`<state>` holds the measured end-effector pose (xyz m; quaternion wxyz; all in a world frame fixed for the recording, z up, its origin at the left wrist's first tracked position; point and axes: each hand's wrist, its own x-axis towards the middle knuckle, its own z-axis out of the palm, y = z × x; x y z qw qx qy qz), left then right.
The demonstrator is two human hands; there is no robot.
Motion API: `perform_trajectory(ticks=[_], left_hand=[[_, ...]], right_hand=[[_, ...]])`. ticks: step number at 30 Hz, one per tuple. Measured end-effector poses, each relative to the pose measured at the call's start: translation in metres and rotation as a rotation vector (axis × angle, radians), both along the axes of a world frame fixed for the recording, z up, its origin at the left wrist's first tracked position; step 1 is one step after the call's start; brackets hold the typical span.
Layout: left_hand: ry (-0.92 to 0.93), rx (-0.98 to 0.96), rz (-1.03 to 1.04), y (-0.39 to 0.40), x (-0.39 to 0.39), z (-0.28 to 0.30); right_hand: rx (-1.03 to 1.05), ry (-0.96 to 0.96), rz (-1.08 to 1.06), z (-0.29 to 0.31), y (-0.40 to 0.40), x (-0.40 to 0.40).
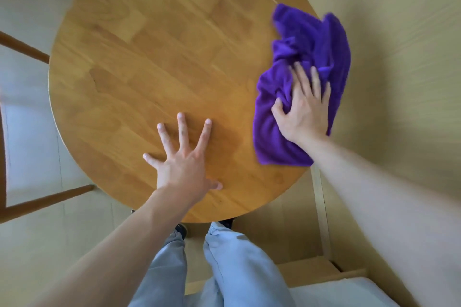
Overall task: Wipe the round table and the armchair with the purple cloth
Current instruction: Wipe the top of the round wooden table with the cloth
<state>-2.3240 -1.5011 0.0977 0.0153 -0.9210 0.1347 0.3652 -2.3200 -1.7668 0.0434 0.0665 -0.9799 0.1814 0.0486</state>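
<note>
1. Head view: the round wooden counter (154, 62) fills the upper middle of the picture, seen from straight above
2. The purple cloth (309, 57) lies crumpled at the counter's right edge, part of it reaching out past the rim
3. Of the two hands, the right hand (303, 112) lies on the nearer part of the cloth, fingers stretched forward over it and the thumb pressed into a fold; whether it grips the cloth I cannot tell
4. The left hand (183, 159) rests flat on the bare wood near the counter's near edge, fingers spread wide, holding nothing, well apart from the cloth
5. Below the counter's near edge show the person's legs in light blue trousers (224, 264)
6. Left of the counter stand the brown wooden bars of a chair frame (47, 198)
7. Right of the counter rises a pale yellowish panel (399, 57); the cloth's far side is blurred against it
</note>
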Motion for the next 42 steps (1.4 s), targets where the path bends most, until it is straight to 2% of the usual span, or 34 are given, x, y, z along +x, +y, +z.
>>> perform_trajectory(ticks=[2, 4, 6, 8, 11, 13, 15, 17, 21, 23, 26, 29, 32, 34, 36, 40, 42], left_hand=[[0.003, 0.005, 0.006, -0.002, 0.001, 0.001], [0.007, 0.015, 0.0, -0.003, 0.001, 0.003], [-0.003, 0.021, -0.009, -0.005, 0.003, 0.007], [-0.043, 0.005, -0.027, -0.01, 0.014, 0.011], [-0.109, -0.015, -0.052, -0.026, 0.044, 0.014], [-0.098, -0.022, -0.032, -0.043, 0.067, 0.014], [-0.03, -0.007, -0.028, -0.06, 0.086, 0.014], [0.048, 0.011, -0.029, -0.07, 0.096, 0.013], [0.071, 0.026, -0.027, -0.073, 0.094, 0.008], [0.067, 0.029, -0.02, -0.072, 0.092, 0.007], [0.072, 0.01, -0.002, -0.073, 0.093, 0.007], [0.074, 0.003, 0.0, -0.073, 0.091, 0.008], [0.073, 0.026, -0.004, -0.074, 0.093, 0.008], [0.07, 0.025, -0.006, -0.075, 0.095, 0.008], [0.063, 0.026, -0.025, -0.075, 0.097, 0.008], [0.02, 0.048, -0.105, -0.072, 0.102, 0.009], [-0.018, 0.0, -0.133, -0.067, 0.113, 0.012]], right_hand=[[0.067, -0.016, -0.281, 0.003, 0.028, 0.015], [0.09, 0.003, -0.35, 0.005, 0.059, 0.014], [0.038, 0.058, -0.163, 0.005, 0.077, -0.009], [0.009, 0.109, 0.165, 0.006, 0.066, -0.04], [-0.026, 0.128, 0.651, 0.007, 0.003, -0.06], [-0.065, 0.124, 0.77, 0.006, -0.036, -0.049], [-0.056, 0.132, 0.639, 0.005, -0.053, -0.027], [-0.022, 0.101, 0.364, 0.004, -0.047, -0.002], [0.099, -0.006, -0.286, 0.007, 0.021, 0.04], [0.138, -0.018, -0.406, 0.009, 0.063, 0.046], [0.108, 0.063, -0.156, 0.006, 0.086, 0.032], [0.018, 0.1, 0.331, 0.003, 0.045, 0.02], [-0.029, 0.143, 0.775, 0.007, -0.014, 0.04], [-0.097, 0.165, 0.855, 0.009, -0.045, 0.071], [-0.103, 0.153, 0.655, 0.007, -0.057, 0.099], [0.017, 0.0, -0.141, 0.001, -0.022, 0.129], [0.101, -0.027, -0.37, 0.003, 0.012, 0.139]])
